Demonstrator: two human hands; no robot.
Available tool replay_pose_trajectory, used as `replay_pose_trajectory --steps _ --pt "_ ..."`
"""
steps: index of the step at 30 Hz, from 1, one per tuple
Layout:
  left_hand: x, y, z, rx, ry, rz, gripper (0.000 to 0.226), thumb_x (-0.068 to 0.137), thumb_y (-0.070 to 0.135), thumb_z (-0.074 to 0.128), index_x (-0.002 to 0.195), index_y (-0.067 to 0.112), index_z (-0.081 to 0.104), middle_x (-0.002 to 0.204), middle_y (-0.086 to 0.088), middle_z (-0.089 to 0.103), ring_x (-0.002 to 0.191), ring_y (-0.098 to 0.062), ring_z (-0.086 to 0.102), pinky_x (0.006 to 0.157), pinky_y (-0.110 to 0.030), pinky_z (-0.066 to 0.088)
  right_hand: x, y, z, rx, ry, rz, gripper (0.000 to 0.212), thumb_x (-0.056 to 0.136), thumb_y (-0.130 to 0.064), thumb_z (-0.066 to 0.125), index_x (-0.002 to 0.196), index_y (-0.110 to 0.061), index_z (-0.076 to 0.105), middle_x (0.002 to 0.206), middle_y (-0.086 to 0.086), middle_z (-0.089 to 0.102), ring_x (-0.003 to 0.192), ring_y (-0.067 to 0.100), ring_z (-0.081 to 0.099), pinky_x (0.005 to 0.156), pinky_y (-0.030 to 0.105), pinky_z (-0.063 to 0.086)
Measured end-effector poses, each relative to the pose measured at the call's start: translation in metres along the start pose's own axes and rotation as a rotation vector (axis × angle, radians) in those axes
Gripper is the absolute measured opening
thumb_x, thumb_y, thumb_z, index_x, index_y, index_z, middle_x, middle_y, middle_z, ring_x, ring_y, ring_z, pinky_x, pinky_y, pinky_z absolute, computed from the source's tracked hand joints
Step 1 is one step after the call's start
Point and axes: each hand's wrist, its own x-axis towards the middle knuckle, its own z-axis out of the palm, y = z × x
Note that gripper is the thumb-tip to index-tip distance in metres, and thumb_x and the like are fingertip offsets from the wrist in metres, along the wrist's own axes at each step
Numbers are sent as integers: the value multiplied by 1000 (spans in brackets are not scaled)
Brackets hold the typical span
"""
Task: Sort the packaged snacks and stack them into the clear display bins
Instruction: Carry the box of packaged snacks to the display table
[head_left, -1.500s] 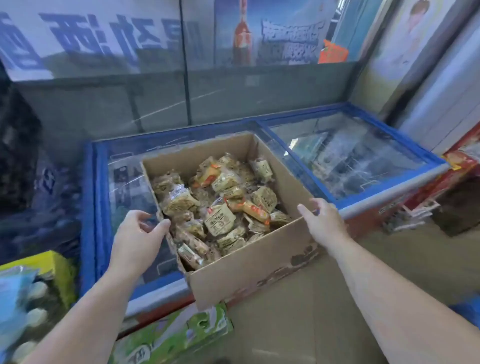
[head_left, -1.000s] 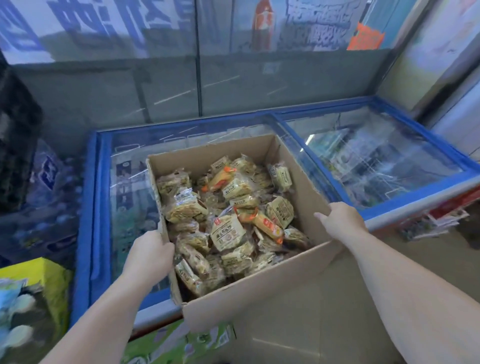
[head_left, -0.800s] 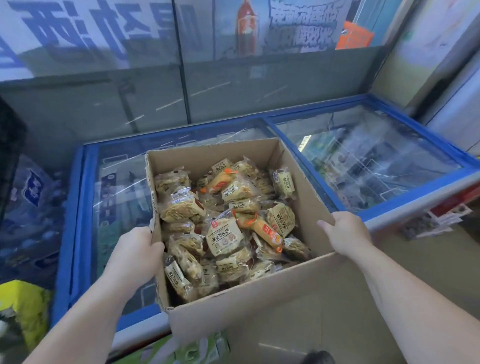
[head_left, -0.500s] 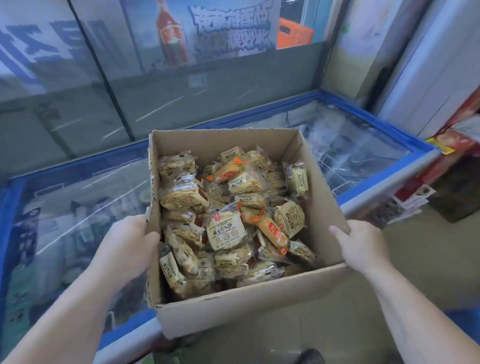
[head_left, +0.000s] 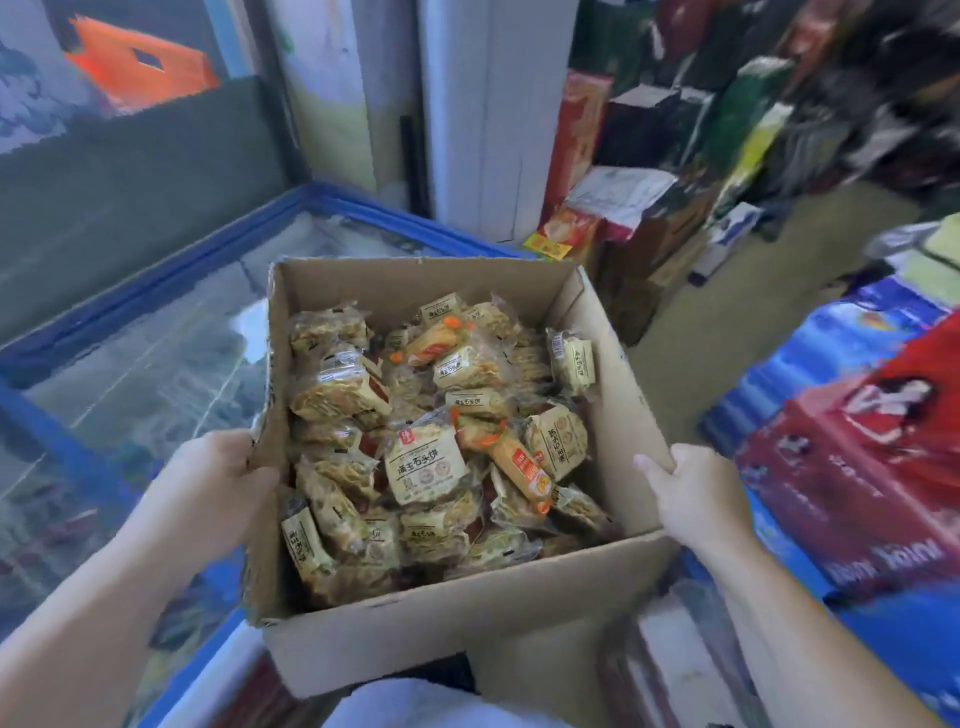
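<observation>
An open cardboard box (head_left: 467, 629) fills the middle of the view, full of several packaged snacks (head_left: 426, 462) in clear and yellow wrappers, some with orange ends. My left hand (head_left: 208, 483) grips the box's left wall near the front corner. My right hand (head_left: 691, 493) grips the right wall, thumb over the rim. The box is lifted, its front part out past the freezer's front edge. No clear display bins are in view.
A blue-framed chest freezer with a glass lid (head_left: 145, 364) lies to the left and behind the box. Stacked cartons and goods (head_left: 623, 208) crowd the back right. Blue and red packs (head_left: 857, 467) stand at the right. A strip of floor (head_left: 727, 322) runs between them.
I took hold of the box with both hands, lifted it off the freezer lid and turned right with it. The view now faces the stacked goods instead of the window.
</observation>
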Motion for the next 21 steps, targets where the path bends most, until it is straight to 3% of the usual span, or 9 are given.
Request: replay_pose_trajectory --steps 8,12,15,21 --pt "174 181 115 69 -175 279 19 80 -1 64 62 2 60 54 -12 62 53 -33 61 51 -36 50 138 92 -32 -33 96 250 57 95 -36 67 57 -13 33 55 5 40 57 28 39 53 40 23" --pt "268 274 167 73 -238 350 28 82 0 63 57 6 53 47 -5 56 49 -30 56 49 -29 41 225 110 -51 -75 147 357 57 94 -35 69 56 -14 32 54 3 36 61 31 42 58 40 29" --pt "335 346 194 91 -301 393 28 83 0 63 57 6 53 42 -1 55 47 -29 57 47 -27 42 290 119 -68 -101 161 410 54 95 -35 68 56 -14 37 55 4 42 64 36 52 58 40 33" --pt "440 483 251 97 -371 506 17 83 2 61 66 2 61 63 -15 65 65 -35 62 59 -37 49 418 149 -89 -120 214 524 50 95 -39 67 58 -16 44 61 10 53 77 41 63 60 38 32"
